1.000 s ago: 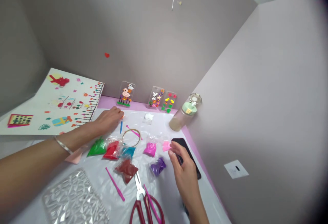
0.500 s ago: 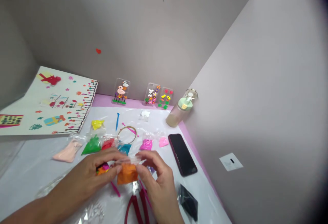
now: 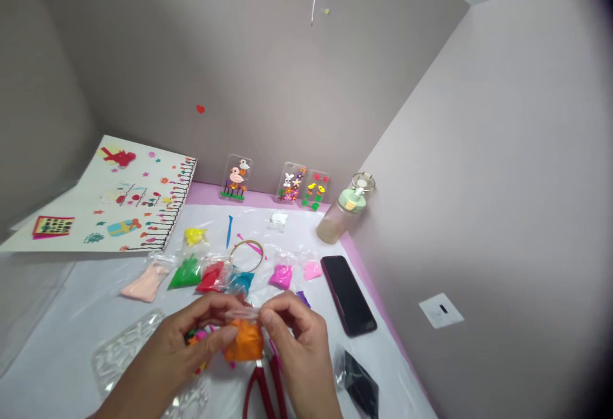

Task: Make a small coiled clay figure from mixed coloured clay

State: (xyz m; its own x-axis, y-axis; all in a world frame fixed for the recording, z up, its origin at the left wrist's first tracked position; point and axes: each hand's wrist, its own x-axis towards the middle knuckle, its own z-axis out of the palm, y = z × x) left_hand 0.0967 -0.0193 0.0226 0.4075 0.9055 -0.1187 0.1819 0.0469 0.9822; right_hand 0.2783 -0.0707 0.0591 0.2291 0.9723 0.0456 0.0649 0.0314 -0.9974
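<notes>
A small clear zip bag of orange clay [image 3: 246, 342] is held up between both hands. My left hand [image 3: 191, 339] pinches its left side, thumb across the front. At the bag's upper right edge, my right hand [image 3: 297, 349] grips the zip strip between thumb and fingers. Below the bag lie red-handled pliers [image 3: 261, 384], their jaws partly hidden by it. Behind my left fingers some small colourful clay pieces [image 3: 195, 337] show in part. A clear plastic mould tray [image 3: 122, 349] is partly covered by my left forearm.
Bags of peach [image 3: 146, 281], green [image 3: 186, 273], red [image 3: 211, 276] and black clay [image 3: 361, 384] lie around the hands. A phone [image 3: 348, 294] and a bottle [image 3: 341, 214] are at the right. Decorated clear cases [image 3: 236, 178] lean on the wall; a decorated sheet [image 3: 119, 192] stands left.
The view has shifted, so the table's things appear slightly further right and lower. My right fingers have moved closer to the zip strip. The orange bag remains in both hands.
</notes>
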